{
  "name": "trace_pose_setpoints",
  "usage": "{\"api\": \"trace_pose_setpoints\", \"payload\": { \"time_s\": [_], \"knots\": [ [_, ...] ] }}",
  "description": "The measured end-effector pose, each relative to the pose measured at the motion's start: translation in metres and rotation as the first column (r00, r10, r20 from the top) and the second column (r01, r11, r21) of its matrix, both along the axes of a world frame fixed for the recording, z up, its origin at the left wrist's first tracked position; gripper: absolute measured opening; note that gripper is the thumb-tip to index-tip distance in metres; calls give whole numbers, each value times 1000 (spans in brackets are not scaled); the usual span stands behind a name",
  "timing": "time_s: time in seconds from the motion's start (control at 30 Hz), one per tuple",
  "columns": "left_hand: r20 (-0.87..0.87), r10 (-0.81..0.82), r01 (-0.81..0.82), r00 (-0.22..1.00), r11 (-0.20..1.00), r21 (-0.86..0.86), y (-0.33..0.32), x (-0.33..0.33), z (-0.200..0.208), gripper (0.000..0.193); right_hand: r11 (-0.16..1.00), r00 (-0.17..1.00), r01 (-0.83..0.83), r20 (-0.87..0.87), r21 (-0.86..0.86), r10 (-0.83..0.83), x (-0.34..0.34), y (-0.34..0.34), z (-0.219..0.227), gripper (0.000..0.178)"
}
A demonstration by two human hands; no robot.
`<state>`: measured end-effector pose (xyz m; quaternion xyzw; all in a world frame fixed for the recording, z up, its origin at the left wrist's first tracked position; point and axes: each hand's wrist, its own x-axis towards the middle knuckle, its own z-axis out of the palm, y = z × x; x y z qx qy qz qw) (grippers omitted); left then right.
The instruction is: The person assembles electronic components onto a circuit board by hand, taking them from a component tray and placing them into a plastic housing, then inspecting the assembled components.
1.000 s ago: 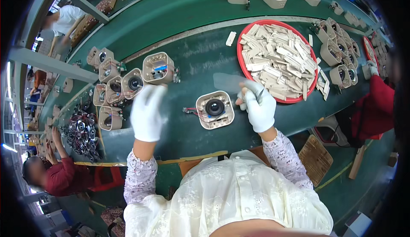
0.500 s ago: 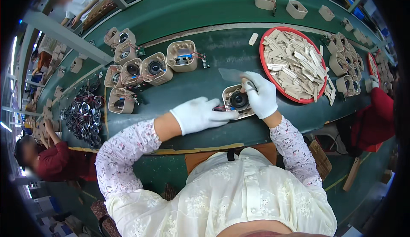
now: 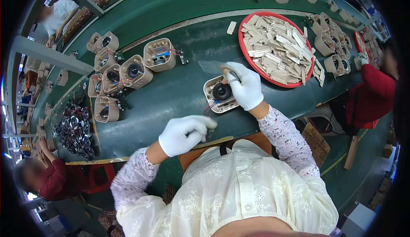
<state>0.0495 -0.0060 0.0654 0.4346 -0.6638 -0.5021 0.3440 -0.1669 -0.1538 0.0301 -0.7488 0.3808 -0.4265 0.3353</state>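
Observation:
A beige speaker housing (image 3: 209, 87) lies on the green bench with its opening up. Inside sits a round black speaker (image 3: 221, 91), with red and blue wires beside it. My white-gloved right hand (image 3: 244, 86) is closed at the housing's right edge, around a small greyish thing I cannot make out. A thin translucent sheet (image 3: 210, 66) shows beside its fingertips; whether they hold it, I cannot tell. Nearer the bench's front edge, my gloved left hand (image 3: 183, 135) is apart from the housing. Its fingers are pinched, and a small blurred thing shows at their tips.
Several beige housings (image 3: 136, 72) with speakers and wires stand to the left. Beyond them lies a heap of dark wired parts (image 3: 74, 126). A red basin (image 3: 242, 38) full of beige strips is at the right. Co-workers sit on both sides; a belt (image 3: 192, 2) carries housings behind.
My left hand has drawn back from the housing toward the bench's front edge, and its fingers have curled. My right hand stays at the housing. The whole view has shifted a little.

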Motion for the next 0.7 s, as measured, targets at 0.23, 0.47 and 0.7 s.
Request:
{"api": "trace_pose_setpoints", "payload": {
  "time_s": [0.23, 0.47, 0.7],
  "knots": [
    [-5, 422, -397, 907, 850, -346, 18, -20, -38, 23, 985, 995, -101, 17, 142, 100, -45, 11, 43, 24],
    [607, 225, 403, 762, 570, -716, -42, 16, -30, 49, 931, 998, -36, 67, 364, 13, -26, 16, 48, 23],
    [740, 136, 514, 659, 636, -575, -51, 19, -22, 30, 994, 1000, -3, 29, -111, 6, 6, 13, -6, 26]
  ]
}}
